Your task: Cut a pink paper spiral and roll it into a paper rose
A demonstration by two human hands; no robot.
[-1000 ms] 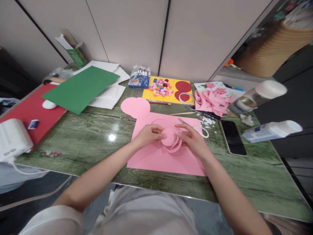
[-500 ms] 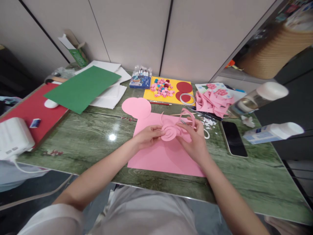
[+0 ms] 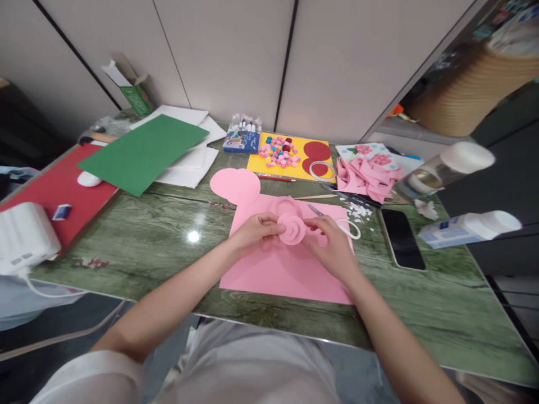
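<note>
Between my hands is a pink paper spiral, held above a pink sheet of paper. My left hand pinches its left edge between thumb and fingers. On the other side, my right hand grips the right edge of the spiral with its fingertips. A loose pink paper curl shows just behind the spiral. Scissors with white handles lie on the sheet beyond my right hand, partly hidden by it. Pink paper circles lie at the sheet's upper left corner.
Pompoms and red circles lie on yellow paper at the back. Pink scraps, a phone and bottles are at the right. Green paper, red paper and a white charger occupy the left.
My right hand has come down and closer to the spiral, bringing the loose strip down with it. The strip's raised loops have gone, and the scissors are more visible.
</note>
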